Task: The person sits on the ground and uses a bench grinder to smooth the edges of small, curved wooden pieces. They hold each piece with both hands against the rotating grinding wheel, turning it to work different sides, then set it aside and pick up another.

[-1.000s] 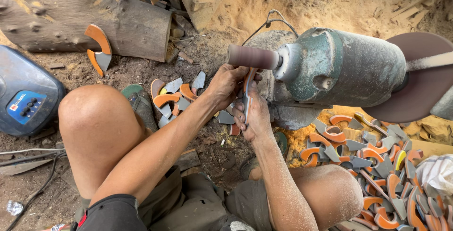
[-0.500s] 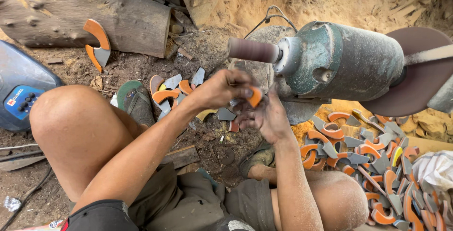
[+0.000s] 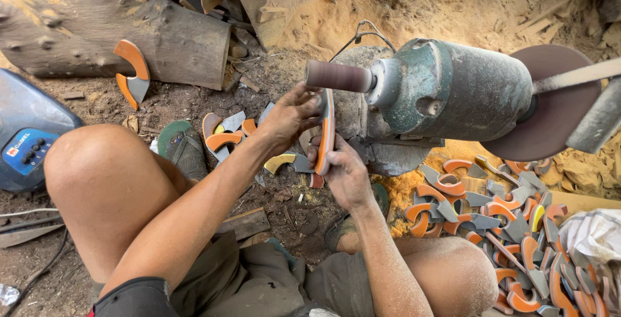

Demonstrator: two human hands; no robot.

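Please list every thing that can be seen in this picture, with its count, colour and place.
curved handle piece: one, orange, held upright in both hands below the drum
sanding drum: one, reddish brown, on the motor's left end
motor: one, grey-green, centre right
sanding disc: one, dark brown, on the motor's right end
pile of handle pieces: many, orange and grey, lower right
scattered pieces: several, orange and grey, on the ground, centre
log: one, brown, upper left
box with buttons: one, blue, left edge
left hand: on the piece's upper part
right hand: on its lower part
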